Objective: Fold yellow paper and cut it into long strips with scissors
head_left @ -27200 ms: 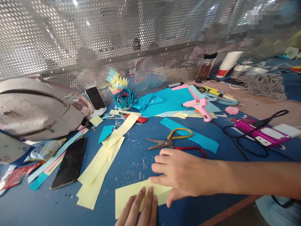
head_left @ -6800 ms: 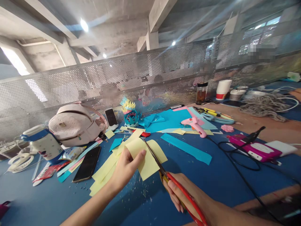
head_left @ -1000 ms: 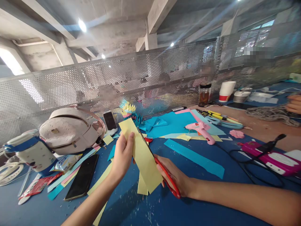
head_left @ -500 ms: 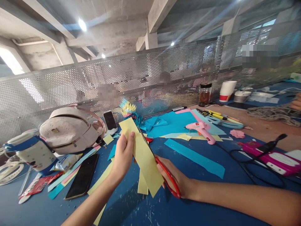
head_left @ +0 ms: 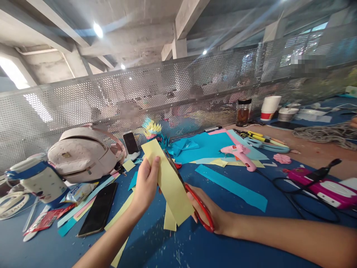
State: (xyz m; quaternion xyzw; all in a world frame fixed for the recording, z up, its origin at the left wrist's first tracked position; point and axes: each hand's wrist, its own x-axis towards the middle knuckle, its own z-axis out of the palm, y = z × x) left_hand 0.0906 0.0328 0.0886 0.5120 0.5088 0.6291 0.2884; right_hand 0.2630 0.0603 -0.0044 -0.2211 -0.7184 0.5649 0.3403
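My left hand (head_left: pixel 149 176) pinches a yellow paper strip (head_left: pixel 170 186) near its upper end, thumb on the front face. The strip slants down to the right above the blue tabletop. In my right hand (head_left: pixel 210 208) are red-handled scissors (head_left: pixel 202 210), fingers through the loops. Their metal blades point up and away, lying along the strip's right edge. Whether the blades bite into the paper I cannot make out. Below the held strip lies another yellow piece (head_left: pixel 169 217). A blue paper strip (head_left: pixel 231 186) rests to the right.
A black phone (head_left: pixel 99 208), a mug (head_left: pixel 41 182) and a pale backpack (head_left: pixel 80 152) stand on the left. Blue sheets (head_left: pixel 206 145), a pink glue gun (head_left: pixel 238 152) and a magenta device (head_left: pixel 320 188) with a black cable lie right. A perforated metal screen (head_left: pixel 167 89) runs behind.
The scissors' blades have swung slightly up and away from the strip's right edge, showing more of the metal. My left hand stays in nearly the same place on the strip.
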